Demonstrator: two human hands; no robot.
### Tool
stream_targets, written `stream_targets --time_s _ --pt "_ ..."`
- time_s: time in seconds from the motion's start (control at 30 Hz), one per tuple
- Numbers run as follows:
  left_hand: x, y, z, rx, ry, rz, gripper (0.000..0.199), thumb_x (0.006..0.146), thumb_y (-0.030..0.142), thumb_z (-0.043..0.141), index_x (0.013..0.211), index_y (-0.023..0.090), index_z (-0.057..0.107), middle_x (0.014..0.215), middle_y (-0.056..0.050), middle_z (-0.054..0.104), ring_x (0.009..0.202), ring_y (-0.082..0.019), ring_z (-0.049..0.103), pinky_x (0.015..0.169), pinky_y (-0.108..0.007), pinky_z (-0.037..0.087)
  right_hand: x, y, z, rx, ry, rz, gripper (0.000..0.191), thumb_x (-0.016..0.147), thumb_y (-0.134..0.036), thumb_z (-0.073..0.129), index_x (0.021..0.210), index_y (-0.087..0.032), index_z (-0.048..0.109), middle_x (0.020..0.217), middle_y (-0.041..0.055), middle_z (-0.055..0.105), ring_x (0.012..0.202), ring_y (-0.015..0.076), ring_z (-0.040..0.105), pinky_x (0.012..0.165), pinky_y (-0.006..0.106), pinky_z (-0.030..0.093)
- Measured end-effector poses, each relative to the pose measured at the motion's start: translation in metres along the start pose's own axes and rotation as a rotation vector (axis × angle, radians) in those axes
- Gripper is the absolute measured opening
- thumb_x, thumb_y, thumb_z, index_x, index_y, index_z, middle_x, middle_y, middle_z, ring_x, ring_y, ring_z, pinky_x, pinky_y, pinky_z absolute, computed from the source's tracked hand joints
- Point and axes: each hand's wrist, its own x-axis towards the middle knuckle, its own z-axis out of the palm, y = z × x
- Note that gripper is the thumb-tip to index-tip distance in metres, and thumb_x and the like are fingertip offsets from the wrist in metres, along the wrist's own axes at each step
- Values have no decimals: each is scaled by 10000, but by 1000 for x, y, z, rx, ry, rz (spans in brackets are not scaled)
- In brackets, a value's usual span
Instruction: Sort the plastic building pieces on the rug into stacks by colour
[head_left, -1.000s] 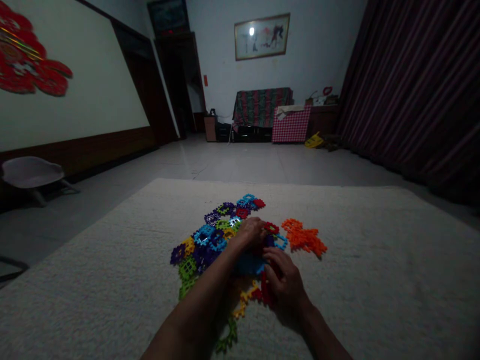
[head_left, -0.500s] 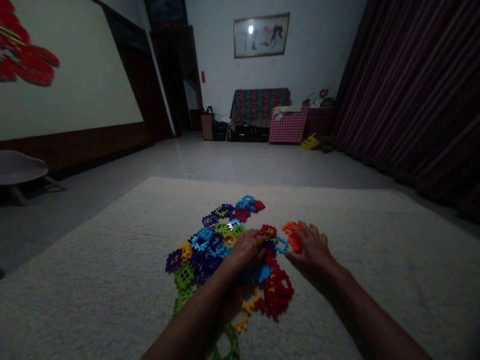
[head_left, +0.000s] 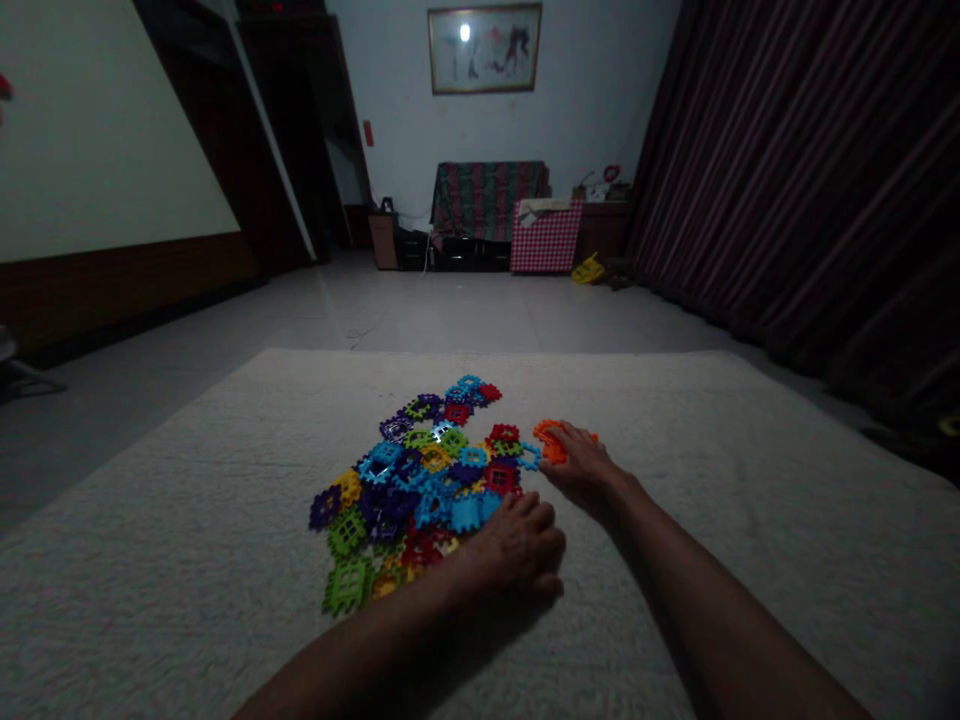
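A pile of toothed plastic building pieces (head_left: pixel 386 505) in blue, purple, green, yellow and red lies in front of me. My right hand (head_left: pixel 583 462) is at the pile's far right, its fingers closed over orange building pieces (head_left: pixel 550 445). A light-blue toothed piece (head_left: pixel 530 457) lies just left of that hand. My left hand (head_left: pixel 521 545) is low at the near right side of the pile, fingers curled downward. Whatever is under its palm is hidden. Blue pieces (head_left: pixel 474 512) show just beyond its knuckles, and my left forearm covers the pile's near edge.
The pile lies on a pale, textured mat (head_left: pixel 225 480) spread over a grey tiled floor (head_left: pixel 450 310). Dark curtains (head_left: pixel 720 200) hang on the right. Cloth-covered furniture (head_left: pixel 491 205) stands against the far wall, with a yellow object (head_left: pixel 589 268) on the floor beside it.
My left hand has moved from the middle of the pile toward me, to its near right side. The right hand stays at the orange pieces. The view has shifted right.
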Motion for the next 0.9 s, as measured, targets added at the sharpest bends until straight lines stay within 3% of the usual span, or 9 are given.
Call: stream_targets --time_s 0.1,0.27,0.4,0.6,0.77,0.9 --pt "-3 -5 6 52 32 -76 308 905 471 514 1037 216 624 1116 -77 580 1148 -282 456 974 -453 390 -3 3 3 14 29 -4 608 826 -472 554 1390 -250 498 1520 107 407 1347 326 397 1102 515 292" --pt "4 -33 6 150 56 -290 250 958 286 422 986 180 646 1125 -111 600 1162 -286 472 1019 -488 370 -6 4 5 2 53 1 606 823 -466 576 1383 -246 505 1511 111 423 1322 335 429 1054 520 353" --pt "37 -38 9 77 98 -434 304 951 182 393 1169 175 605 1296 -127 553 1269 -273 430 1059 -455 364 -9 2 6 -16 89 3 577 836 -488 563 1365 -262 516 1493 95 448 1281 321 463 1030 507 372" --pt "88 -31 25 -112 174 -665 410 937 200 406 1328 183 532 1334 -145 540 1307 -291 405 1072 -465 355 -8 2 9 -8 98 25 527 873 -484 519 1362 -288 521 1468 75 477 1252 295 485 1017 485 380" --pt "98 -33 35 -146 278 -875 307 921 198 432 1126 203 660 1313 -120 564 1331 -303 376 1096 -508 312 -10 4 11 -11 128 7 534 870 -503 524 1352 -275 526 1463 80 483 1258 294 477 1022 486 374" --pt "92 -45 36 -127 355 -882 257 882 150 480 1027 190 688 1270 -131 585 1321 -300 393 1094 -492 327 -12 3 12 -12 118 21 575 840 -471 561 1372 -261 509 1495 77 452 1292 294 449 1047 479 354"
